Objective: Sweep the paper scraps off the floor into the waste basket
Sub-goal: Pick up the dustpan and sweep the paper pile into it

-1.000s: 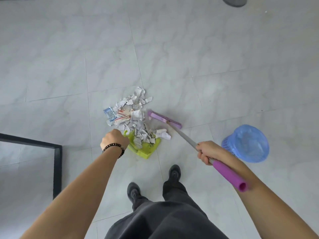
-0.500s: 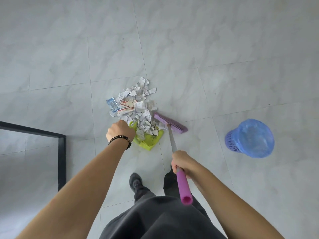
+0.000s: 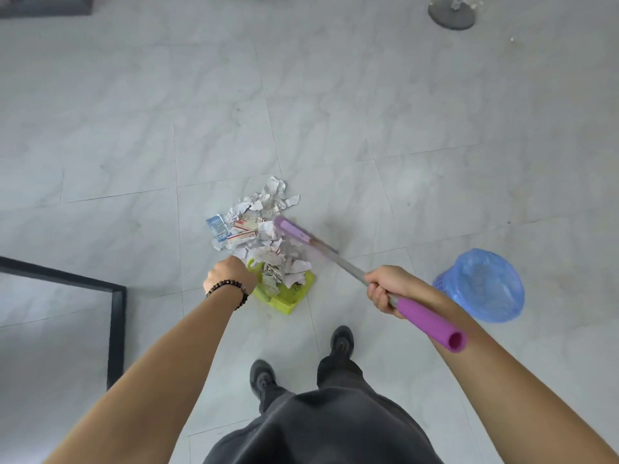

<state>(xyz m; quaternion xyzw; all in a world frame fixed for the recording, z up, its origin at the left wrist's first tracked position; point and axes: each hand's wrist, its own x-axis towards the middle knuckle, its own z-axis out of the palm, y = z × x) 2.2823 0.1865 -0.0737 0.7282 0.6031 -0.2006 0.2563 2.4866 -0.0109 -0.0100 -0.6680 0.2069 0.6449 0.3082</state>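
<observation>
Broom head [image 3: 306, 236] motion-blurred; dustpan [image 3: 289, 294] partly hidden under scraps [image 3: 268, 236].

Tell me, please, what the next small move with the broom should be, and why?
Probably a short pull of the broom head toward the green dustpan. The right hand grips the broom handle and the left hand steadies the dustpan, which holds only part of the paper scraps; much of the pile lies on the floor beyond its lip, with the head at the pile's right edge.
</observation>
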